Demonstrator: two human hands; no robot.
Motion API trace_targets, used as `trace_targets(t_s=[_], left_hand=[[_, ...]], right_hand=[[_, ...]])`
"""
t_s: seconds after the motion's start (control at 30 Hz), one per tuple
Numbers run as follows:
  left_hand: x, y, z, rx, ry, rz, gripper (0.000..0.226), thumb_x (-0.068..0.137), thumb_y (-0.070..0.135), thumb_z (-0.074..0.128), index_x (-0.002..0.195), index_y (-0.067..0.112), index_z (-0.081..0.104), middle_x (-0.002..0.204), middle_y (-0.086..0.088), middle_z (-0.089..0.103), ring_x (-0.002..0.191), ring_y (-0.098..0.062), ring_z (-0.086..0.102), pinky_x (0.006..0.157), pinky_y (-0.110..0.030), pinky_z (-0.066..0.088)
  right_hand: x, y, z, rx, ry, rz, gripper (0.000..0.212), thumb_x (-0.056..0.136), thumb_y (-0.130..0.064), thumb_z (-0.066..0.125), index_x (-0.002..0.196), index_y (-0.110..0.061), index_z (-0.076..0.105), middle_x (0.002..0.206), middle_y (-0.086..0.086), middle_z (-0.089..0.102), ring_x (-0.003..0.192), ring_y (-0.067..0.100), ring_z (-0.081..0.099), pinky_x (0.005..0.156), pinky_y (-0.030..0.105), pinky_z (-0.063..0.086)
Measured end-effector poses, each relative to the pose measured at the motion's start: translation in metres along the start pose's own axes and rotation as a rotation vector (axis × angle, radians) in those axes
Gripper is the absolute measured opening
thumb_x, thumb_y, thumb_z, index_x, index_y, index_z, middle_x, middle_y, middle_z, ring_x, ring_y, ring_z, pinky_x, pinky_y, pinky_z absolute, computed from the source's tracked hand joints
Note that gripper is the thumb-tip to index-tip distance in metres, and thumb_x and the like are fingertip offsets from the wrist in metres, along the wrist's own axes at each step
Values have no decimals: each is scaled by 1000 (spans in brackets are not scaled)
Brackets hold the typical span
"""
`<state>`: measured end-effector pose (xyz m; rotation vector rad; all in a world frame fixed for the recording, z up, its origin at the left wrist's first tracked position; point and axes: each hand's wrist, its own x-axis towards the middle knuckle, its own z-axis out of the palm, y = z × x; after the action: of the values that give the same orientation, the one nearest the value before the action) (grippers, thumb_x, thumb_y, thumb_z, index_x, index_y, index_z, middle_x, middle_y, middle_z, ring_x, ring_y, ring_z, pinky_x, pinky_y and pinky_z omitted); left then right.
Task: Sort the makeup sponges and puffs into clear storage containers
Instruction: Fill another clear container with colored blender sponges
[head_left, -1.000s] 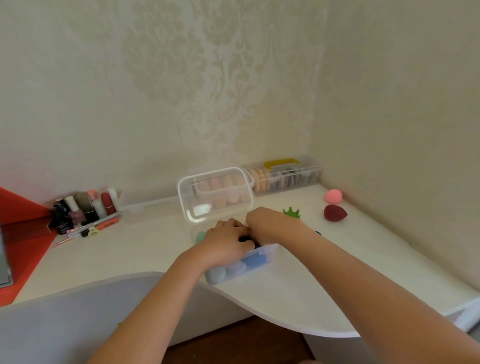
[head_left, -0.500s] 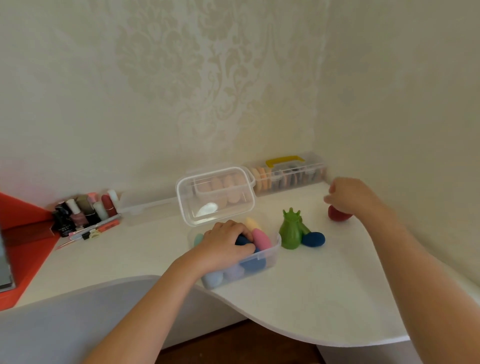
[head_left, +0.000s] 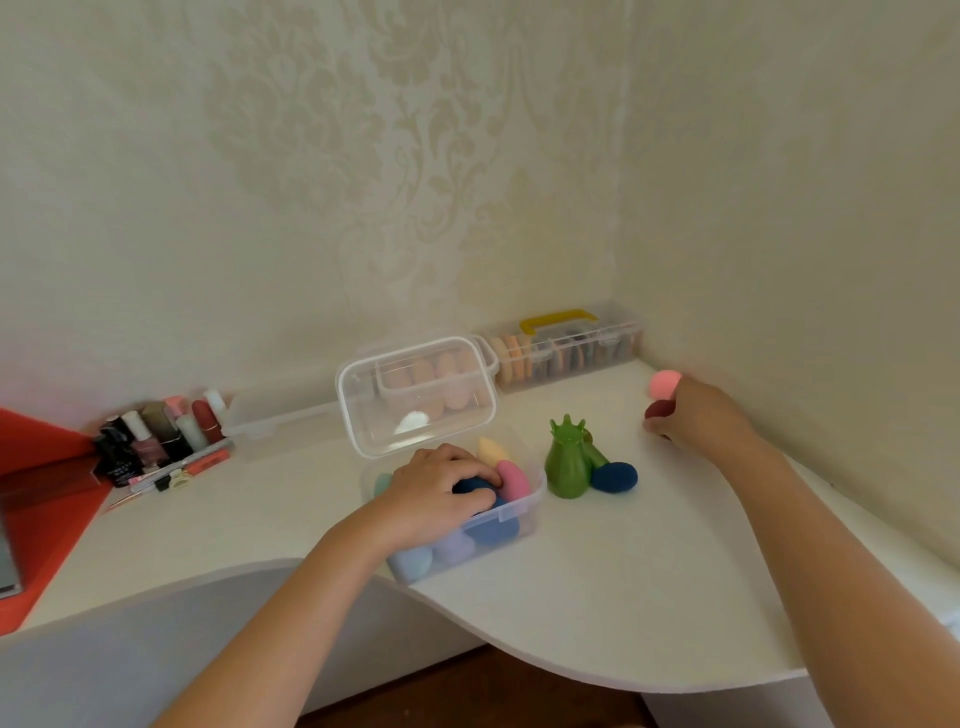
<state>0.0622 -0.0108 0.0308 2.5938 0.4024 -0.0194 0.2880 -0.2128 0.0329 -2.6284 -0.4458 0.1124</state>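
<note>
Clear container (head_left: 519, 512), lid up, sits mid worktop (head_left: 597, 597), part full of sponges. L hand (head_left: 436, 488) is inside it, fingers curled over a navy sponge (head_left: 470, 486), prob. bedding it down. R hand (head_left: 696, 421) is out by the wall, fingers curled round the dark red sponge (head_left: 657, 410), w/ the pink sponge (head_left: 665, 383) just behind. Step looks like pickup of the next piece. Next: lift, carry past the green holder (head_left: 566, 465) w/o knocking it, drop in.

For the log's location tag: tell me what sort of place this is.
Probably a home vanity corner: a white desk against patterned wallpaper, nail polish bottles by the wall, an open clear box of makeup sponges and a handled box of puffs.
</note>
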Motion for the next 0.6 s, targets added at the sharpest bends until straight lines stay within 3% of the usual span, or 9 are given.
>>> trace_targets(t_s=[0.1,0.2,0.3,0.4,0.47,0.6], left_hand=[[0,0,0,1,-15,9,19,86,42,50,89,61,51,119,18,43,121,-12,36,109,-39,27],[1,0,-1,-2,-16,10,16,76,51,45,84,64,49,118,19,44,121,-12,37,109,-38,28],[2,0,0,-2,-7,18,19,70,54,41,81,67,48,119,19,46,121,-12,38,108,-38,29],[2,0,-1,35,3,18,20,77,53,45,91,61,57,119,17,47,121,-14,39,107,-38,31],[1,1,-3,58,-7,0,31,81,55,47,104,44,64,118,15,47,120,-17,40,105,-39,33],[-3,4,-5,48,-6,14,53,67,71,39,94,36,68,108,15,50,112,-16,46,99,-38,39]], right_hand=[[-19,-15,-20,102,90,-144,37,87,-34,64,113,-10,52,106,8,59,86,23,53,70,29,38],[-49,-42,-44,210,3,-371,26,89,-43,57,107,-25,62,98,-5,61,78,15,58,73,29,46],[-78,-73,-47,282,-226,-583,17,84,-35,67,99,-28,63,92,-12,65,77,10,64,77,29,55],[-94,-101,-34,254,-508,-668,20,83,-28,69,99,-17,65,95,-4,70,81,11,66,76,25,53],[-90,-115,-24,148,-651,-668,19,88,-27,64,99,-12,67,90,0,69,74,12,60,74,25,50],[-72,-130,-16,135,-977,-499,22,93,-17,57,104,1,62,82,7,60,66,12,54,67,19,48]])
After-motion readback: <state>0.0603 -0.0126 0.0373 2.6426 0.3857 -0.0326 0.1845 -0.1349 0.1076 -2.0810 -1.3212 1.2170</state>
